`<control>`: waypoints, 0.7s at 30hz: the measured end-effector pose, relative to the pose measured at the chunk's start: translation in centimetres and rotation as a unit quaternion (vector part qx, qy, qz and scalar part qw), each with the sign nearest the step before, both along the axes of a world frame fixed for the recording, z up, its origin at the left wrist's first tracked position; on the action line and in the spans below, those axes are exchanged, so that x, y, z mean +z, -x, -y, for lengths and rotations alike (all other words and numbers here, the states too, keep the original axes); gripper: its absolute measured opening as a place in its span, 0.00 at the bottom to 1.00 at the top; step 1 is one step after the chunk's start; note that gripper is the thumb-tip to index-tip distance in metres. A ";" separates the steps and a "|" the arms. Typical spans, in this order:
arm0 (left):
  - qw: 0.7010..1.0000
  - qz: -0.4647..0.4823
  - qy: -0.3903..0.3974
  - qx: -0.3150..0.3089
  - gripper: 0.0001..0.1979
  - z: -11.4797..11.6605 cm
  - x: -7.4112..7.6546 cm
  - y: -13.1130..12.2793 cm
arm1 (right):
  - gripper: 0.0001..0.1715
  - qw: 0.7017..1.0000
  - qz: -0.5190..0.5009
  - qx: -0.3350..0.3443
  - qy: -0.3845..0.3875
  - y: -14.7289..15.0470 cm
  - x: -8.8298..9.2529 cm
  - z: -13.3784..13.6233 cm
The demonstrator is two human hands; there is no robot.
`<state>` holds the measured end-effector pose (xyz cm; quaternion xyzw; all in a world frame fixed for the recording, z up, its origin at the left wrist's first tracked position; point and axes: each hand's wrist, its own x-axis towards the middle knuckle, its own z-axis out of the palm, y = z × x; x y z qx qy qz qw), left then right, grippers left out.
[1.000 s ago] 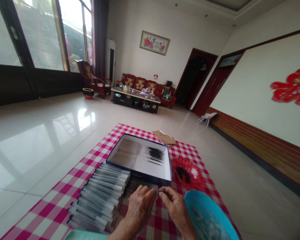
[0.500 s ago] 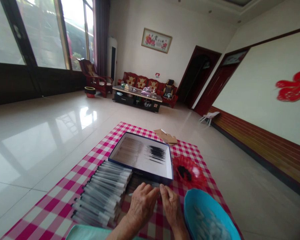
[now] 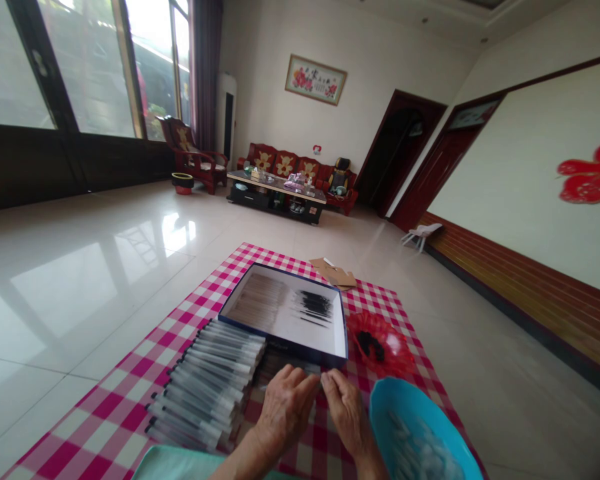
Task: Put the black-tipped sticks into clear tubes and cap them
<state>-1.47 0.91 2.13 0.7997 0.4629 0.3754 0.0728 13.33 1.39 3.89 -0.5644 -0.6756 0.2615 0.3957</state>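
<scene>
Close together in front of the box, my left hand and my right hand have their fingers curled and pinched tip to tip. Whatever they pinch is small and mostly hidden by the fingers. To the left lies a row of clear pens with black ends and whitish caps. Some dark, see-through sticks lie partly under my left hand. Just beyond is a shallow blue-edged box holding thin clear tubes on its left and black refill-like sticks on its right.
At the right stand a blue basin with whitish translucent pieces and a red see-through dish with small black parts. Brown cardboard lies behind the box on the checked tablecloth. A light green cloth-like thing is at the near edge.
My right hand has shifted very slightly to the right, and the view has drifted a little. Both hands stay pinched together in front of the box.
</scene>
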 end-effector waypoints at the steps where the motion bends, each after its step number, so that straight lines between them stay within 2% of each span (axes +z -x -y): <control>1: 1.000 -0.002 -0.002 -0.001 0.11 0.0 0.0 0.0 | 0.23 1.000 0.001 -0.014 -0.003 0.1 -0.2 -0.1; 4: 1.000 -0.004 -0.002 0.003 0.11 -0.1 -0.1 0.0 | 0.25 1.000 -0.007 -0.030 0.007 0.2 -0.1 0.0; 9: 1.000 0.001 0.006 0.005 0.11 -0.2 -0.2 0.1 | 0.14 0.999 -0.014 0.037 0.034 -0.6 1.0 0.5; 11: 1.000 0.002 0.003 0.003 0.11 -0.1 -0.2 0.1 | 0.13 0.998 -0.014 0.049 0.029 -0.8 1.0 0.4; 17: 1.000 -0.002 -0.020 0.000 0.11 -0.1 -0.3 -0.1 | 0.24 1.000 0.012 -0.007 -0.002 -0.2 -0.2 -0.2; 21: 1.000 0.002 -0.018 0.002 0.10 0.0 -0.3 0.0 | 0.24 0.999 -0.014 -0.031 0.003 -0.1 0.0 0.1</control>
